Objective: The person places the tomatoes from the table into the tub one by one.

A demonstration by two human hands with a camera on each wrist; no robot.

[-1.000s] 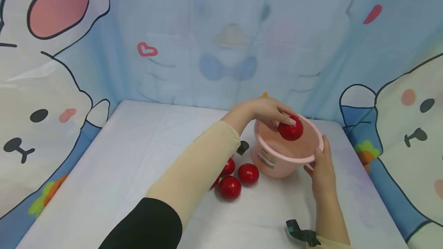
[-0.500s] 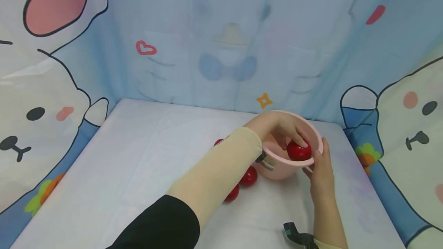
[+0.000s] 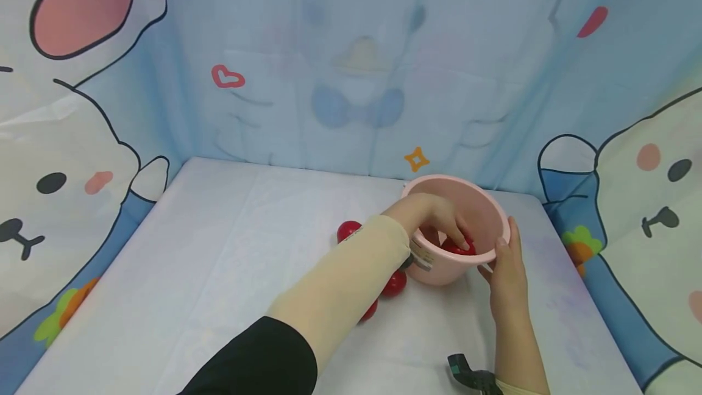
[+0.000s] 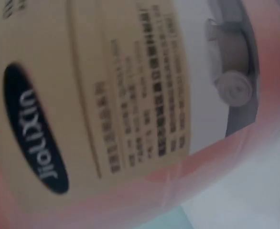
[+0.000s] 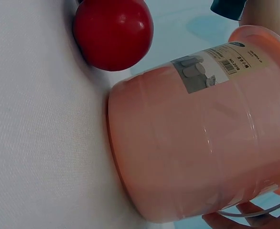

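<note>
In the head view my left hand (image 3: pixel 443 219) reaches down inside the pink bucket (image 3: pixel 446 270), its fingers curled round a red ball (image 3: pixel 458 247) partly hidden by the fingers and the rim. My right hand (image 3: pixel 507 267) grips the bucket's right rim, thumb at the edge and fingers outside. The left wrist view is filled by the label (image 4: pixel 87 105) on the bucket's side. From the right wrist, the bucket (image 5: pixel 192 143) appears with another red ball (image 5: pixel 113 33) beside its base, and fingers (image 5: pixel 259 217) at its rim.
More red balls lie left of the bucket on the white table (image 3: pixel 219 249), one behind my forearm (image 3: pixel 348 230), others in front (image 3: pixel 393 284), partly covered by the sleeve. A patterned blue curtain (image 3: pixel 274 29) stands behind the table's back edge.
My left hand has carried the red ball from above the bucket's opening down inside it. My right hand has stayed on the rim.
</note>
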